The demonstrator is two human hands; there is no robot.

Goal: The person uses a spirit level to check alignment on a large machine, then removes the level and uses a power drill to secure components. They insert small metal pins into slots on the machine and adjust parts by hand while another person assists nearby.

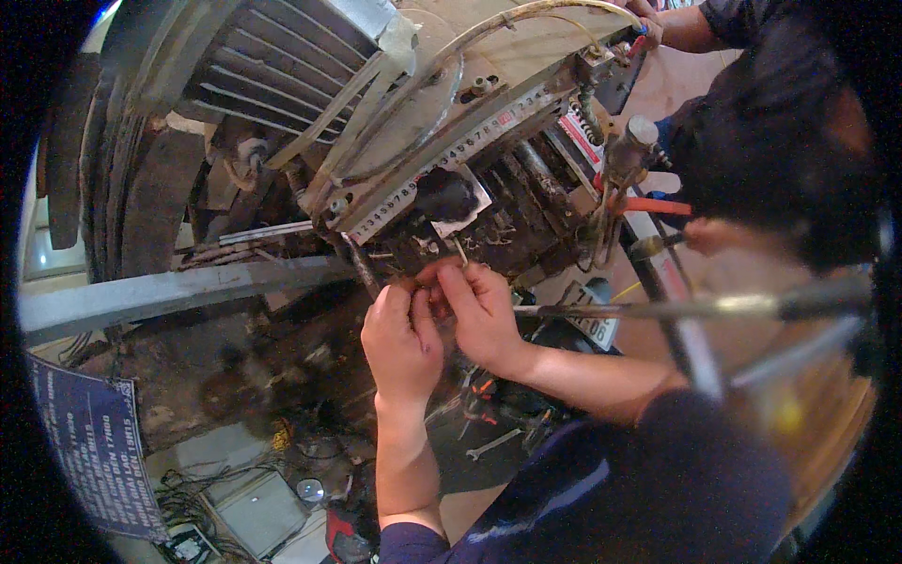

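My left hand and my right hand meet in front of the machine, fingertips close together. Both are closed, fingers bent inward in a pinch. Whatever lies between them is small and hidden by the fingers. A thin pale stick shows just above my right fingertips; I cannot tell whether I hold it. Beyond the hands, a dark lump sits on a white card or plate, against a metal bar with a printed ruler scale.
Another person in dark clothes is at the right, one hand near a red handle. A long metal rod crosses above my right forearm. A grey curved rail runs left. Below lie a wrench and cables.
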